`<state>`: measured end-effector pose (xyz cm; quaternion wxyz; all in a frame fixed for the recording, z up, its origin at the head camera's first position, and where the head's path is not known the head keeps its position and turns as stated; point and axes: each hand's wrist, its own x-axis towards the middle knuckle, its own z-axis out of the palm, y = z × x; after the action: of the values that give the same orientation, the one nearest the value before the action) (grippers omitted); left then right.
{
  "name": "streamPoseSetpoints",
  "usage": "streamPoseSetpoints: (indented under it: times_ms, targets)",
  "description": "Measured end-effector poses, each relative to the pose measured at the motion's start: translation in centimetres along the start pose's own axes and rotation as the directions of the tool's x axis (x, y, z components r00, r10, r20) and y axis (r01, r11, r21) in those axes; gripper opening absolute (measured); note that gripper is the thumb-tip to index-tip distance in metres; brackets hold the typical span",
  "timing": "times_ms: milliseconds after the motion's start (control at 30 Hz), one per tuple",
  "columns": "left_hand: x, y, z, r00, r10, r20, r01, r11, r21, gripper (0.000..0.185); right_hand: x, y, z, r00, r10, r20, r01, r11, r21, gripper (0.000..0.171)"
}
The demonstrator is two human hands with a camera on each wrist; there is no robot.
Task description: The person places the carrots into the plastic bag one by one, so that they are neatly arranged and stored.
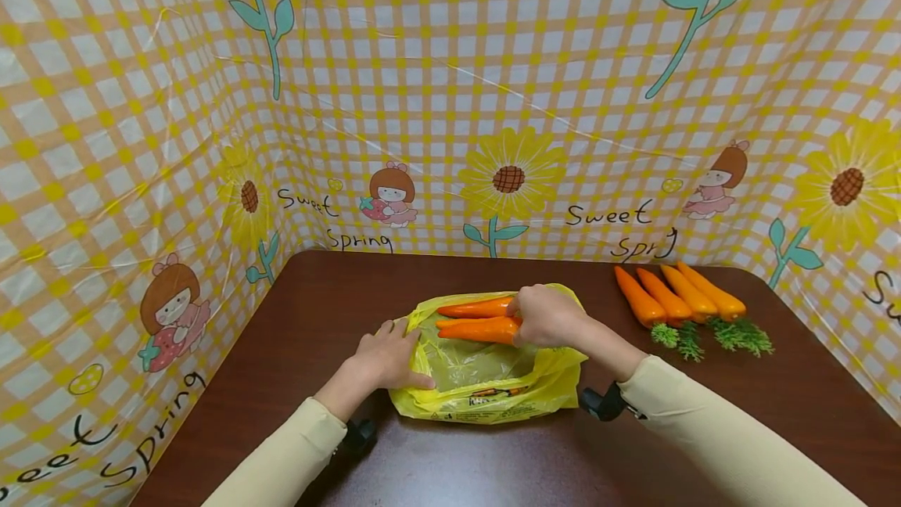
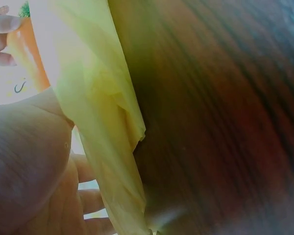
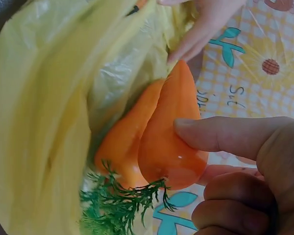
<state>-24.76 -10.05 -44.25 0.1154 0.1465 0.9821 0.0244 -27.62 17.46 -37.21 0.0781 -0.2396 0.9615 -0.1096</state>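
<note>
Right hand [image 1: 552, 318] pinches a carrot [image 3: 174, 137]; left hand [image 1: 385, 354] touches the yellow bag [image 1: 493, 407], fingers spread.
Only the right wrist view clearly shows us this carrot's leaves [image 3: 122, 203].

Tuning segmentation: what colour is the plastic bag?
The bag is yellow, clearest in the head view.

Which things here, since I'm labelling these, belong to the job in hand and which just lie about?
Part of the job:
yellow bag
carrots at its opening
probably the four tabletop carrots

Just surroundings:
brown table
patterned cloth
</note>
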Motion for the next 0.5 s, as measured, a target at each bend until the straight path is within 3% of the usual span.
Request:
streamPoseSetpoints:
  times_ms: [500]
  targets:
    - [0.2, -0.1, 0.1, 1.0, -0.003, 0.004, 0.003, 1.0, -0.004, 0.101, -0.1, -0.5, 2.1, 0.997, 0.077, 0.003, -0.077, 0.996, -0.036, 0.032]
